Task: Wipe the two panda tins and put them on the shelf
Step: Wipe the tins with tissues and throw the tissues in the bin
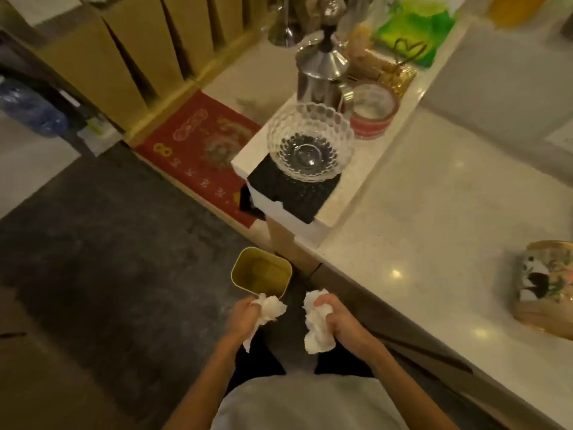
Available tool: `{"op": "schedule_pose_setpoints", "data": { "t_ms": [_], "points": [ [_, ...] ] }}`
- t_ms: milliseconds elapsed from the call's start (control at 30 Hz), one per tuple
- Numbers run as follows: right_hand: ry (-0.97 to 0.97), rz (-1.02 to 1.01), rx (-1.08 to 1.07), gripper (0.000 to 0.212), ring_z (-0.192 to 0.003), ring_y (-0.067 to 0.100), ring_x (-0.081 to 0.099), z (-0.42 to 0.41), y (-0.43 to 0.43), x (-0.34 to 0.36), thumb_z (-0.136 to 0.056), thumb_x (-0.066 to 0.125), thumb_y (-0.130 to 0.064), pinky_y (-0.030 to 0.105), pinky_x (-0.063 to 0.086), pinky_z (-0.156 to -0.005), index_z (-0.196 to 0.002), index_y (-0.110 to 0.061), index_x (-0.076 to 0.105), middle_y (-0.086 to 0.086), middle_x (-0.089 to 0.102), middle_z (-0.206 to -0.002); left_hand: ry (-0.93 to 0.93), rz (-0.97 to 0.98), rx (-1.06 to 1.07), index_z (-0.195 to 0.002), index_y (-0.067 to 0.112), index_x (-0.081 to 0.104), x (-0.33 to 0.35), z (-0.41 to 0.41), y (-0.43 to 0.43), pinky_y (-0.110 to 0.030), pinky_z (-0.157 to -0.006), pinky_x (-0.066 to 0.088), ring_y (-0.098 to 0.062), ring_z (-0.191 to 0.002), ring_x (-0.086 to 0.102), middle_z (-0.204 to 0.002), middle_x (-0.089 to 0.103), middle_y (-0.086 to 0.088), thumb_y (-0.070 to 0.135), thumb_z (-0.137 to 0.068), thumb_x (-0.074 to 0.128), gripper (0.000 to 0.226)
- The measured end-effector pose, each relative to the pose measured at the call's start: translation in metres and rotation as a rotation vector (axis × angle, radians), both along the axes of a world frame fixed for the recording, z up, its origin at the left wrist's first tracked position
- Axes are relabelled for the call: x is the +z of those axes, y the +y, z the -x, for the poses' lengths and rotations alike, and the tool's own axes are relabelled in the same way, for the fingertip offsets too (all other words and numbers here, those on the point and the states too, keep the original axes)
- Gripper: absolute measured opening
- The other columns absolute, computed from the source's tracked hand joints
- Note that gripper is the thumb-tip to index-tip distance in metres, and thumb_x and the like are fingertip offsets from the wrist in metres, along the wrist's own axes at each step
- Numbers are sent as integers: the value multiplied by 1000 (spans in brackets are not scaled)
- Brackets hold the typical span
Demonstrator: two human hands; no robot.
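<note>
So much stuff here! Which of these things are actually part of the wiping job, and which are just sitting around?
Part of the job:
- open tin, held by the left hand along with a white tissue
- second tissue wad in the right hand
- panda tin lying on the counter

Just lying about:
- glass bowl
- steel pot
- tape roll
- red mat

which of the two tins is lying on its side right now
The panda tin on the white counter at the far right lies on its side. The other, the open gold tin, stands upright near the left hand.
</note>
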State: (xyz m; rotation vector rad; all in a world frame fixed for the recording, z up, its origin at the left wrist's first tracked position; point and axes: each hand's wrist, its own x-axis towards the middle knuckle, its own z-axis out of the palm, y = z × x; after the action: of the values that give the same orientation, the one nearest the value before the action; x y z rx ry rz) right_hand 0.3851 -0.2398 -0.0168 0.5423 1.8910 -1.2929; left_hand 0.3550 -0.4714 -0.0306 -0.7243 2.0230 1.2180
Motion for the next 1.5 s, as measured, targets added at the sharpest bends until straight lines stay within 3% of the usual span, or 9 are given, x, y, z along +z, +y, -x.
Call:
{"op": "schedule_pose_setpoints", "data": {
  "t_ms": [67,167,267,367,567,767,1000,1267,1500],
  "points": [
    [-31,-59,11,35,-126,35,42,1,-47,-13,-98,43,-10,42,35,-110,-122,-34,51,3,34,-131,-60,-4,129,-110,1,63,-10,7,-33,-39,-86,47,-36,-105,57,-114,62,-23,6,-95,48,22],
    [13,-119,77,50,-128,32,40,16,-107,-37,-93,45,-7,38,34,-110,-111,-54,49,10,35,-134,-59,70,-92,-131,-11,45,-32,20,-89,-45,-108,32,-43,-130,41,-137,45,-28,2,-98,41,35],
    [-42,-168,94,56,-139,36,36,40,-150,-86,-89,53,-7,35,28,-113,-142,-18,40,20,38,-146,-116,49,-70,-142,2,35,-55,34,-130,-39,-111,28,-38,-138,30,-149,30,-18,12,-96,45,48],
    [-137,-215,-1,64,-141,34,35,67,-175,-146,-90,63,2,38,28,-116,-144,5,28,21,34,-150,-111,63,-158,-133,2,48,-107,54,-162,-32,-106,31,-30,-129,41,-138,45,-13,9,-87,52,46],
    [-229,-277,12,64,-129,41,50,125,-184,-313,-83,73,-8,49,46,-103,-140,-3,43,22,48,-139,-104,38,-43,-105,-4,68,-289,114,-158,-41,-94,46,-39,-108,62,-111,68,-24,-2,-85,56,23],
    [-192,-381,151,71,-137,33,42,184,-198,-437,-89,69,-13,34,40,-103,-149,-10,31,14,40,-151,-142,32,-115,-127,7,54,-441,165,-122,-47,-104,44,-36,-120,53,-133,53,-17,17,-95,51,33],
    [-201,-337,238,87,-147,29,28,186,-195,-504,-89,69,-32,44,30,-118,-155,-20,14,7,25,-161,-230,-67,-305,-146,17,31,-536,169,-107,-44,-107,42,-35,-129,47,-145,43,-17,9,-85,63,69],
    [-173,-316,291,33,-119,26,59,173,-175,-410,-97,58,-33,38,46,-101,-122,-12,62,8,65,-125,-190,-8,-498,-135,11,44,-446,166,-118,-41,-107,40,-31,-127,49,-142,48,-13,29,-100,40,40],
    [64,-534,343,25,-77,20,63,135,-167,-231,-98,46,-44,29,42,-67,-86,-26,59,-2,64,-81,-61,72,-699,-133,15,50,-259,154,-139,-44,-105,41,-37,-124,51,-139,53,-16,24,-100,39,37]
  ]
}}
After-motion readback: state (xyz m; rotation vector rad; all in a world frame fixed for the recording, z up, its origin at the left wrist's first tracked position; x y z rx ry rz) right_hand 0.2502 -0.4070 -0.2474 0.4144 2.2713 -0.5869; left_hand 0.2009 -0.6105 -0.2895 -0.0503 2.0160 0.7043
